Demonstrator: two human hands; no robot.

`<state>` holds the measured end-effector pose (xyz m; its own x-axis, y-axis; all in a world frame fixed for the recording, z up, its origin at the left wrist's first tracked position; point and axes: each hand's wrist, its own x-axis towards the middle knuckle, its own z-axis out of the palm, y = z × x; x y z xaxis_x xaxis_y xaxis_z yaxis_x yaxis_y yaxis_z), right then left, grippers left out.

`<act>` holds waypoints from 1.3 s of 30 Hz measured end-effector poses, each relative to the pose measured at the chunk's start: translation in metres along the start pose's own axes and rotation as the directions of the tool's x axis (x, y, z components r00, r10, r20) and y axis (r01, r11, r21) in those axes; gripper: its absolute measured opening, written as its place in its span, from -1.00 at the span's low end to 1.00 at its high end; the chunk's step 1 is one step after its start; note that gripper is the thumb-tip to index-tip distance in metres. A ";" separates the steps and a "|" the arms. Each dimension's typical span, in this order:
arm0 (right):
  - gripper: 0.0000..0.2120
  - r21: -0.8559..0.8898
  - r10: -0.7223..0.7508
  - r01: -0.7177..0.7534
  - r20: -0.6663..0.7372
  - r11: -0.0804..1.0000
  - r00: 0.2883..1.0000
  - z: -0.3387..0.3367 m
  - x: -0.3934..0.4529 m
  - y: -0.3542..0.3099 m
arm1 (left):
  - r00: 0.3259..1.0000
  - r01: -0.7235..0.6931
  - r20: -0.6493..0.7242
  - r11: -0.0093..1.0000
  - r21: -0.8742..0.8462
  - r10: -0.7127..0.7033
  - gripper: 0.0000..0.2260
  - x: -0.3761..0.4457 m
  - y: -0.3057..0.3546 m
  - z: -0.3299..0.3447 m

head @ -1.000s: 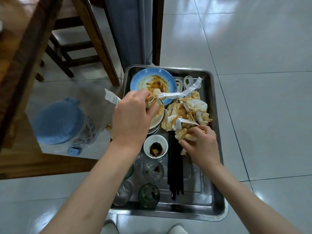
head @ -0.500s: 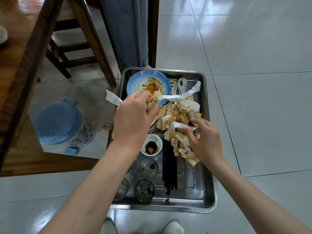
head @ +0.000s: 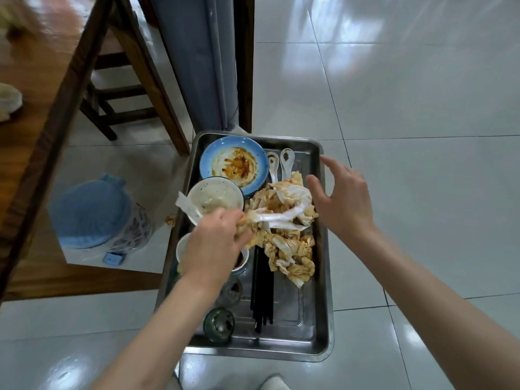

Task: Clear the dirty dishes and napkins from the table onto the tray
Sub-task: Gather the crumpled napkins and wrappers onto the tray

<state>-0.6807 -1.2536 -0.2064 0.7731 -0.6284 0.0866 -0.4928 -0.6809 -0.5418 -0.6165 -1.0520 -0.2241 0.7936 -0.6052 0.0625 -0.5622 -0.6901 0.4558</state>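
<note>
A steel tray (head: 312,327) lies low over the tiled floor. It holds a blue sauce-stained plate (head: 233,164), a white bowl (head: 215,195), two white spoons (head: 281,164), a small sauce dish (head: 242,261), black chopsticks (head: 263,294), glasses (head: 219,325) and a heap of stained napkins (head: 287,243). My left hand (head: 213,246) grips a wad of napkin with a white plastic strip over the tray's left half. My right hand (head: 340,204) hovers over the tray's right rim with its fingers spread, holding nothing.
A wooden table (head: 33,114) fills the left side, with chair legs (head: 118,108) behind it. Under the table stands a blue-lidded bin (head: 92,212) with a plastic liner. A grey curtain (head: 202,60) and a dark post hang just beyond the tray.
My right hand let go of the napkins and rose to the right with its fingers spread. My left hand moved down and right with its wad, uncovering the white bowl.
</note>
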 end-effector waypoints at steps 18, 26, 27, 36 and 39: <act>-0.53 -0.025 -0.065 0.066 0.045 0.997 0.997 0.010 0.017 0.003 | 0.857 -0.311 0.454 0.947 0.079 0.244 -0.66 -0.024 0.024 0.092; -0.51 -0.030 -0.069 0.071 0.071 0.997 0.995 0.016 0.015 0.005 | 0.858 -0.330 0.468 0.925 0.187 0.212 -0.47 -0.030 0.018 0.085; -0.51 -0.035 -0.069 0.071 0.073 0.997 0.995 0.016 0.014 0.004 | 0.858 -0.338 0.468 0.920 0.200 0.213 -0.45 -0.030 0.019 0.083; -0.51 -0.055 -0.083 0.088 0.081 0.995 0.993 0.016 0.011 0.000 | 0.867 -0.367 0.443 0.895 0.253 0.230 -0.28 -0.024 0.009 0.061; -0.51 -0.060 -0.083 0.089 0.087 0.994 0.993 0.016 0.008 -0.004 | 0.880 -0.344 0.428 0.897 0.277 0.205 -0.26 -0.026 0.005 0.051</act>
<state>-0.6660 -1.2505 -0.2172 0.8431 -0.5345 0.0583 -0.4455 -0.7552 -0.4808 -0.6516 -1.0601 -0.2688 0.4837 -0.8440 -0.2315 -0.8417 -0.5212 0.1414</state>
